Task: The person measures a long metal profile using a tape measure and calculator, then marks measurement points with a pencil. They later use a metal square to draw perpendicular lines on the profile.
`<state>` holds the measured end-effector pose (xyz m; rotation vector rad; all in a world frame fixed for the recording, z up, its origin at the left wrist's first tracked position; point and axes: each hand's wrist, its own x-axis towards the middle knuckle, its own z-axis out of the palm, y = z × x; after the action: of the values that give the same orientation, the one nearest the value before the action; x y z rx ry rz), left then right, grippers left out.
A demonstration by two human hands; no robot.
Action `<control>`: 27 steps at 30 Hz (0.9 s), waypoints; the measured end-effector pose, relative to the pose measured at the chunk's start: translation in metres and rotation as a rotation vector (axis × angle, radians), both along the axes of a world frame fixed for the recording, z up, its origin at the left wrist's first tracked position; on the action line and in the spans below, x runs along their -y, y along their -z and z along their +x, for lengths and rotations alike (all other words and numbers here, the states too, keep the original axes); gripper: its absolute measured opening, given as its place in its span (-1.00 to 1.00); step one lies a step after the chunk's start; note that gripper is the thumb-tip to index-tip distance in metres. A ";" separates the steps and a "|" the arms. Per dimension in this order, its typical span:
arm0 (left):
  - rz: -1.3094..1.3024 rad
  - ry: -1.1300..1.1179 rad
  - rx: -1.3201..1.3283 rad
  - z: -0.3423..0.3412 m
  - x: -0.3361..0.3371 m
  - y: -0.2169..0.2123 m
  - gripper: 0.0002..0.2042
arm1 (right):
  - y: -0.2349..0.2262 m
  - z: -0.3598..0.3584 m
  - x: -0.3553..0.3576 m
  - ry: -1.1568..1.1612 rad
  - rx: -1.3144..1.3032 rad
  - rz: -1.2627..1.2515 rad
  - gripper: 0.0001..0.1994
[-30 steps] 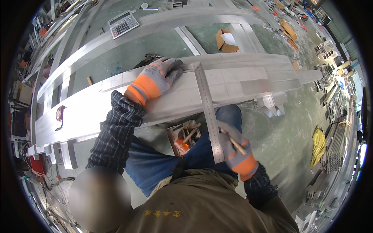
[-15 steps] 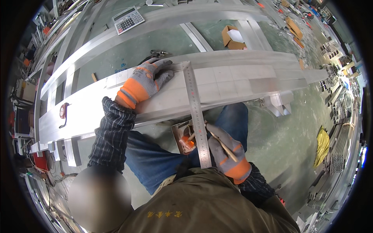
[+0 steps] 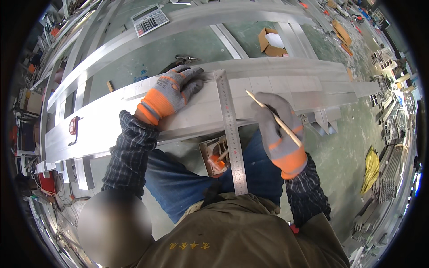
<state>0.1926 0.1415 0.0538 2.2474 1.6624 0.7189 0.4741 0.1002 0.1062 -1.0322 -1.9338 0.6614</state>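
My left hand (image 3: pixel 176 89), in a grey and orange glove, lies flat on a long silvery metal profile (image 3: pixel 111 105), its fingers reaching toward the far edge. Just right of its fingertips, a steel ruler (image 3: pixel 230 125) crosses the profile and runs back toward my body. Whether the fingers touch anything joined to the ruler's far end is hidden. Gloved alike, my right hand (image 3: pixel 281 129) is closed around a thin light wooden pencil (image 3: pixel 287 128) above the profile's near edge, right of the ruler. The pencil's pointed end aims far left. Faint cross lines mark the profile there.
A red tape measure (image 3: pixel 73 126) lies on the profile's left part. Beyond are a calculator (image 3: pixel 150 21) on a metal beam and an opened cardboard box (image 3: pixel 271 43). Between my legs sits a box of tools (image 3: pixel 210 163). Metal sections (image 3: pixel 389 174) are stacked at the right.
My right hand has moved up and away from my lap with the pencil, from beside the ruler's near end to over the profile's edge. My left hand stays on the profile.
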 end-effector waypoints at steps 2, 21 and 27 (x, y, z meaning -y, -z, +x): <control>-0.003 0.005 0.002 0.004 -0.003 -0.003 -0.65 | 0.017 -0.002 -0.018 -0.026 0.100 0.150 -0.78; 0.065 -0.004 -0.038 0.000 -0.002 0.005 -0.65 | 0.029 -0.009 -0.054 -0.202 0.327 0.262 -0.83; 0.068 -0.007 -0.042 -0.002 -0.003 0.007 -0.65 | 0.010 0.007 -0.029 -0.304 0.400 0.491 -0.88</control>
<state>0.1907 0.1440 0.0469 2.3195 1.6895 0.7454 0.4811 0.1287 0.0961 -0.5936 -2.4658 0.1142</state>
